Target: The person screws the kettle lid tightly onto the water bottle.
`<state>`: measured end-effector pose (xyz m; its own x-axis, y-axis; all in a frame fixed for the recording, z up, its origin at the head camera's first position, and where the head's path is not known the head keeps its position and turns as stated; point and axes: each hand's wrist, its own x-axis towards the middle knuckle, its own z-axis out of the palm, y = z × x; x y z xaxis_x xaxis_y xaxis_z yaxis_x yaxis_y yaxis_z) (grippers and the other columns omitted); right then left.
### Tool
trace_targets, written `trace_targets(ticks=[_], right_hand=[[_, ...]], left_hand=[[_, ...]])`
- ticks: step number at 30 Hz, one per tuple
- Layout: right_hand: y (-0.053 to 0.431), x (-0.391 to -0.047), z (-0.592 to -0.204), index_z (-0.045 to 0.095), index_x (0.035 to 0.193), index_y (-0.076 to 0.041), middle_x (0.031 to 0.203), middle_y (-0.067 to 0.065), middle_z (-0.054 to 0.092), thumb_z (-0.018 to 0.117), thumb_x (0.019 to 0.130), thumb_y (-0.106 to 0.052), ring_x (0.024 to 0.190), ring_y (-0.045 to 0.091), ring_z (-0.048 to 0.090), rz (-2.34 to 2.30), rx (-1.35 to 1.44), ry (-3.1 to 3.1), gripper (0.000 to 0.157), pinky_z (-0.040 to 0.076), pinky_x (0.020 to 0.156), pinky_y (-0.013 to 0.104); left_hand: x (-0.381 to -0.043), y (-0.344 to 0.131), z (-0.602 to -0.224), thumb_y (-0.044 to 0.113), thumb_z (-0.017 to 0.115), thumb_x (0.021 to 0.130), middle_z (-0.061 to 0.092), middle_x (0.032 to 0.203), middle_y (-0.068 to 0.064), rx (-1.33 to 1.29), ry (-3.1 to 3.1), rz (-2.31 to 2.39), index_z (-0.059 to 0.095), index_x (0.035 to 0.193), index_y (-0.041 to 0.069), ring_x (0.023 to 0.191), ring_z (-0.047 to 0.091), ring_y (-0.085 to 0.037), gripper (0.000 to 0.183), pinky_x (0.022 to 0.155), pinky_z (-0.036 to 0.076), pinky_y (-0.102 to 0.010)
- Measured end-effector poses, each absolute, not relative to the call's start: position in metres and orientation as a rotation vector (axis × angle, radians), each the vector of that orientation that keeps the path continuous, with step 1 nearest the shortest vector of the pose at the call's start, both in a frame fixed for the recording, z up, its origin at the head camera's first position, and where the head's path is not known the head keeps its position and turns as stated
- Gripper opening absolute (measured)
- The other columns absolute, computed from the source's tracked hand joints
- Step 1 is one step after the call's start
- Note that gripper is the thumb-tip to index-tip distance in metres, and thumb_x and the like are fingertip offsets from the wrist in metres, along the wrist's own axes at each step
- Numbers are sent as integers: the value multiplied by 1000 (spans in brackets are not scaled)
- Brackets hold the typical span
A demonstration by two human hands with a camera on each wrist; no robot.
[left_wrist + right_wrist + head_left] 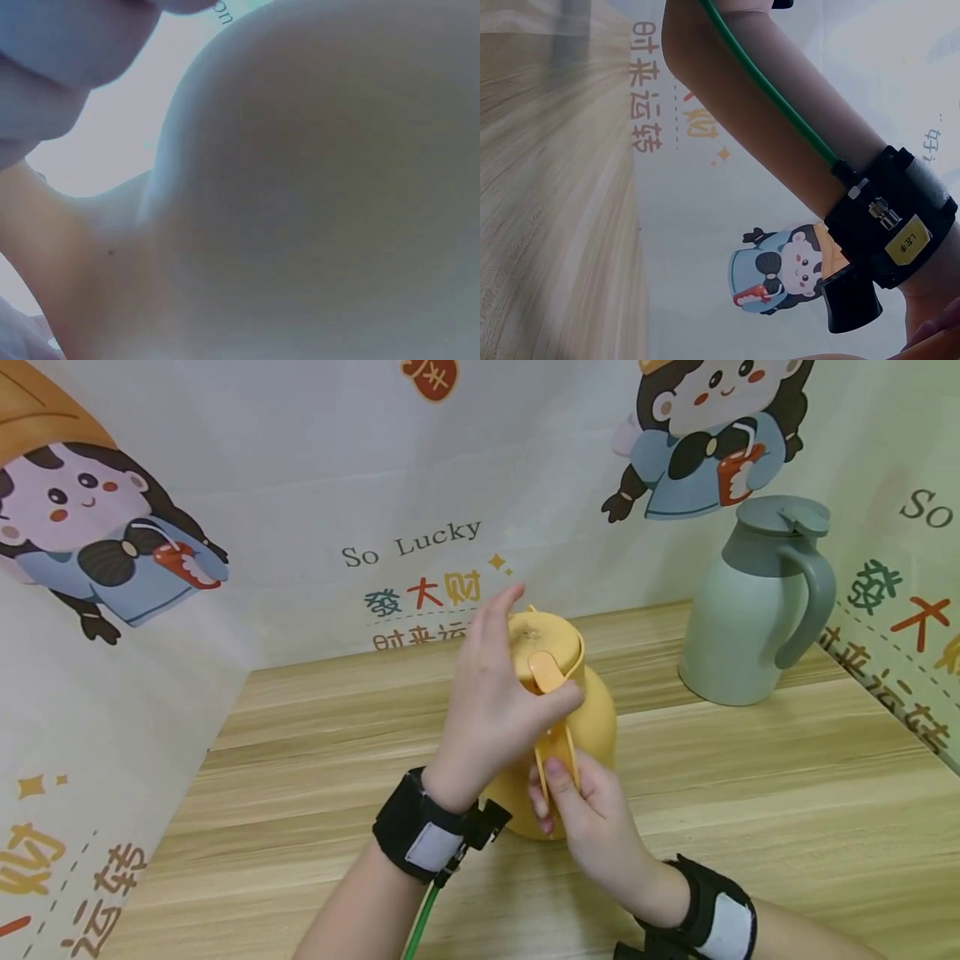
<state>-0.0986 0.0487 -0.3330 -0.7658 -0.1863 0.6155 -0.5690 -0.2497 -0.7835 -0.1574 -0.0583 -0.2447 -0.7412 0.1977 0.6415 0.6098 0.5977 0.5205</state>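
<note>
A yellow vacuum jug (596,718) stands on the table in the middle of the head view, its handle (557,750) toward me. My right hand (600,818) grips the lower part of that handle, thumb on top. Up at the round lid (543,631), my left hand (491,693) spans the near left side. Its fingers reach along the lid's left edge, and the thumb lies across the front by the orange lever (546,670). Blurred fingers (67,45) of the left hand show close up in the left wrist view.
A pale green jug (731,618) with a grey-green lid and handle stands at the back right of the wooden table (300,793). Printed cloth (300,460) walls the back and sides. A green cable (422,922) runs from the left wrist strap (423,827).
</note>
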Motion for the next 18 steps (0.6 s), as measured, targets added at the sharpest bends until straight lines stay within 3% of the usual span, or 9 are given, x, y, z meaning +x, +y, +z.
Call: trace_targets(ticks=[6,18], right_hand=[[46,-98,-332,49,88,3,63,9,45,29,99,4,49,17,43,2099,961,-1715,22,41,41,28],[46,-96,-328,45,86,1,64,7,44,30,101,-4,51,17,42,2132,955,-1790,21,40,43,27]], left_hand=[[-160,-66,-242,26,73,60,45,126,-4,-701,-2314,-1024,26,140,19,115,41,-12,93,90,37,-36],[-165,-77,-239,22,75,59,50,124,-3,-822,-2327,-1095,22,141,31,106,48,-13,98,81,41,-35]])
